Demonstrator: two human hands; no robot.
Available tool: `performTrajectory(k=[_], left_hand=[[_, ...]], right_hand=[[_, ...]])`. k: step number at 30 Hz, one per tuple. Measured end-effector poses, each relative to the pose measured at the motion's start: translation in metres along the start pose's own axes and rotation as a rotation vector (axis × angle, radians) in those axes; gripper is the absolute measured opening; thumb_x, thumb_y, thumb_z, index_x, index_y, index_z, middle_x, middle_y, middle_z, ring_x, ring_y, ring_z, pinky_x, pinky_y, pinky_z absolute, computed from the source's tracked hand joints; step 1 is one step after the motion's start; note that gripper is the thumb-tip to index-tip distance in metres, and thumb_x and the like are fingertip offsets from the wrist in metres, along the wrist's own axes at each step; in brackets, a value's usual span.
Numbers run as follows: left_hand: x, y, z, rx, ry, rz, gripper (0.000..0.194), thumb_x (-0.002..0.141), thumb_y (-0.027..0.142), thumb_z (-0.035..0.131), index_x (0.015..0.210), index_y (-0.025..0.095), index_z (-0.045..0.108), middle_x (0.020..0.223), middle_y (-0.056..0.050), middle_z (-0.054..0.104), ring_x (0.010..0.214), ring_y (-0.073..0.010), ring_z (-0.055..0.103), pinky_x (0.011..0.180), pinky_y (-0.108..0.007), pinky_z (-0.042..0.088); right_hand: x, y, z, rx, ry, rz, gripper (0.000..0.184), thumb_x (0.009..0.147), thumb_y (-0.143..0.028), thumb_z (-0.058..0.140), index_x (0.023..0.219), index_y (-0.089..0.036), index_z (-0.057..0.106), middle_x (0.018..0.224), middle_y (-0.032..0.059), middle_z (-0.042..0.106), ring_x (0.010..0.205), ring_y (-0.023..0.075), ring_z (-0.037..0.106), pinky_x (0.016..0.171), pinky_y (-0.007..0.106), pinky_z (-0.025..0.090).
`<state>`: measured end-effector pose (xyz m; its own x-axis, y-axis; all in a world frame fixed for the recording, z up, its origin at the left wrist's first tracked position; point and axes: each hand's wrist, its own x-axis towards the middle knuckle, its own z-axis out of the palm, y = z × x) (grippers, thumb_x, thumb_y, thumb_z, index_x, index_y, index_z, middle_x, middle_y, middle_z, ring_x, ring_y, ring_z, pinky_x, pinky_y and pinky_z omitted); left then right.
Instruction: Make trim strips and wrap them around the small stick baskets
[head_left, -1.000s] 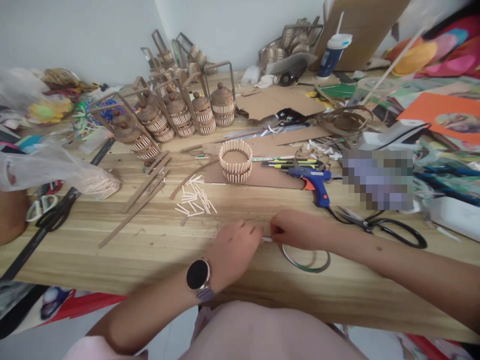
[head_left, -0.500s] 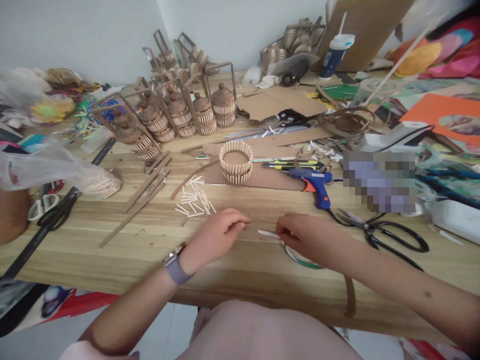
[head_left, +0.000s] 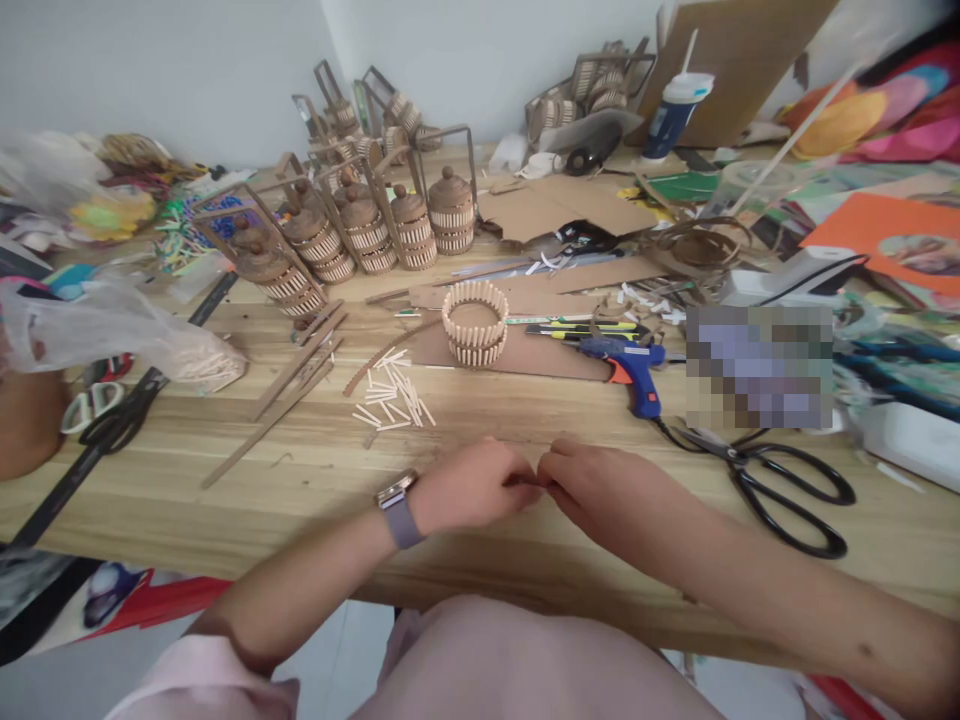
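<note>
My left hand (head_left: 476, 485), with a watch on its wrist, and my right hand (head_left: 596, 482) meet fingertip to fingertip above the front of the table. Both are closed in a pinch. Between them only a dark sliver of a thin cardboard strip (head_left: 529, 483) shows; my fingers and right forearm hide the rest. Beyond my hands stands a round basket (head_left: 475, 348) of short wooden sticks set upright on a brown band. A loose pile of short white sticks (head_left: 397, 395) lies just past my left hand.
A blue glue gun (head_left: 637, 375) and large black scissors (head_left: 780, 480) lie to the right. Several finished stick containers with handles (head_left: 409, 230) stand at the back left. Brown strips (head_left: 277, 415) and a bag of sticks (head_left: 214, 360) lie left, near another person's arm (head_left: 30, 425).
My left hand has moved right to meet my right hand, and its fingers have closed. The strip's white end and curled green part, visible before at my right hand, are now hidden.
</note>
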<state>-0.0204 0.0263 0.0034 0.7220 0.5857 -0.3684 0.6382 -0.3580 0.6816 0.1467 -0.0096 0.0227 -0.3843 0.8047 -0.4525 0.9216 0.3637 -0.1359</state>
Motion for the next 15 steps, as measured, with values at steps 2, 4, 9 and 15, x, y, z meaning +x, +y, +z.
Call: performTrajectory(k=[2,4,9,15], left_hand=[[0.007,0.003,0.006,-0.088,-0.041,-0.016,0.023,0.085,0.017,0.049,0.073,0.017,0.069,0.072,-0.001,0.073,0.068,-0.0159,0.064,0.058,-0.023,0.040],[0.011,0.003,0.010,-0.153,-0.030,-0.017,0.024,0.083,0.013,0.046,0.071,0.017,0.066,0.072,-0.001,0.074,0.066,-0.0147,0.065,0.058,-0.022,0.040],[0.010,0.000,0.017,-0.188,0.092,-0.039,0.022,0.081,0.014,0.046,0.070,0.018,0.065,0.074,-0.001,0.075,0.068,-0.0166,0.065,0.058,-0.023,0.039],[0.005,-0.003,0.019,-0.302,0.182,-0.113,0.017,0.079,0.020,0.050,0.070,0.018,0.064,0.067,0.000,0.073,0.055,-0.0131,0.057,0.052,-0.022,0.034]], right_hand=[[-0.001,0.000,0.004,-0.017,0.007,-0.031,0.027,0.084,-0.001,0.050,0.092,-0.018,0.070,0.092,0.0071,0.068,0.080,0.0218,0.069,0.066,0.028,0.047],[-0.002,0.003,0.009,-0.018,0.042,-0.049,0.026,0.084,-0.001,0.051,0.090,-0.017,0.071,0.091,0.0085,0.068,0.079,0.0223,0.068,0.067,0.029,0.048],[-0.004,0.012,0.019,0.185,0.205,-0.040,0.027,0.087,-0.009,0.048,0.082,-0.020,0.072,0.081,0.0056,0.068,0.073,0.0174,0.068,0.069,0.026,0.048],[-0.017,0.014,0.021,0.394,0.315,-0.022,0.031,0.092,-0.020,0.043,0.094,-0.028,0.073,0.081,0.0022,0.074,0.072,0.0178,0.069,0.067,0.026,0.050]])
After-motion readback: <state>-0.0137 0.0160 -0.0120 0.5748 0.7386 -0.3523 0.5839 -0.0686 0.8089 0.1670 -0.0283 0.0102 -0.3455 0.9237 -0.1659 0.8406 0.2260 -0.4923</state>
